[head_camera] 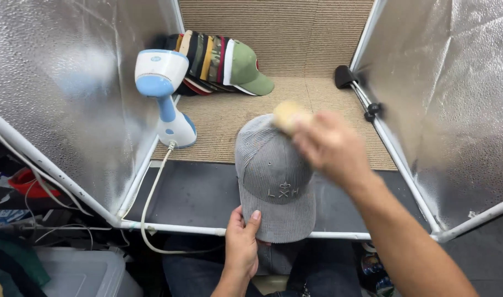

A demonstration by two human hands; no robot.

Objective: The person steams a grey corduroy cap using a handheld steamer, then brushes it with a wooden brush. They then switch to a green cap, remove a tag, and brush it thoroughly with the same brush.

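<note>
Right hand: the right hand (pixel 331 146) is motion-blurred over the crown of a grey corduroy cap (pixel 274 176), fingers closed round a small tan brush or sponge (pixel 289 115) — too smeared to say which.
Left hand: the left hand (pixel 241 242) pinches the cap's brim at its near left corner, thumb on top, fingers under.
Cap position: held over the front edge of the booth, brim toward the person, crown just above the dark mat (pixel 196 192).
Cap look: fine ribbed grey cloth, a small stitched emblem on the front panel, mesh-like back; no lint or marks that I can make out.
Progress: judging by the blur, brushing is under way at the top rear of the crown; front panel and brim appear not yet reached.
Nearby: a white-and-blue handheld steamer (pixel 163 93) stands at left on the woven beige mat (pixel 317 93), its cord trailing out.
Further back: a row of caps (pixel 218 60) — several colours, a green one foremost.
Surround: silvered reflective panels (pixel 70 82) on both sides.
</note>
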